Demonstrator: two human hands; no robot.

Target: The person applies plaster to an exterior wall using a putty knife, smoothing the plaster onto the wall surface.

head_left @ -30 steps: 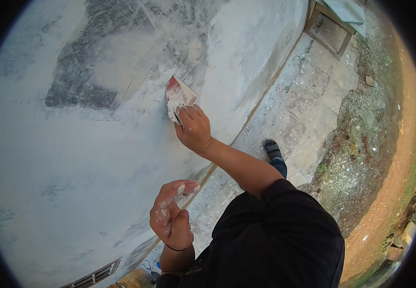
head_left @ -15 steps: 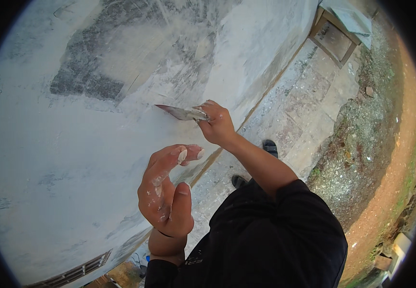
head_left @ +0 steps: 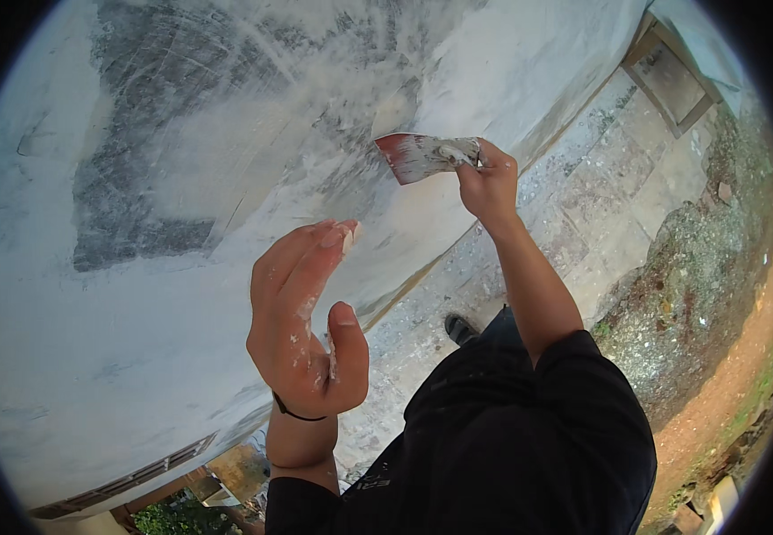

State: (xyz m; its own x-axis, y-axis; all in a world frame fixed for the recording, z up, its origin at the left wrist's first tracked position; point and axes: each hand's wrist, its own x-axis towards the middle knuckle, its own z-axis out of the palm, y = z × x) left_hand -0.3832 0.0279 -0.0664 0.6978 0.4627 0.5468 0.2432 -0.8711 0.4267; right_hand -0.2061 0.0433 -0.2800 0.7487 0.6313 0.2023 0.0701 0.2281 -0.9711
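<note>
Against the wall [head_left: 181, 294], the right hand [head_left: 489, 178] grips a putty knife [head_left: 422, 156], now raised; left hand [head_left: 306, 330] open, lifted higher.

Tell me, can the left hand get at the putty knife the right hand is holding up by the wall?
Probably yes: the left hand is open and empty, and only open air lies between it and the putty knife in the right hand.

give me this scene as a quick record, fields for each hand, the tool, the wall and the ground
left hand: left hand raised open, fingers together, flecked with white filler, holding nothing
right hand: right hand gripping the putty knife's handle
tool: putty knife, wide blade smeared white with a reddish edge, held near the wall; contact cannot be told
wall: wall coated whitish, with a darker grey patch at upper left
ground: paved strip along the wall's foot, then gravel and reddish soil
</note>
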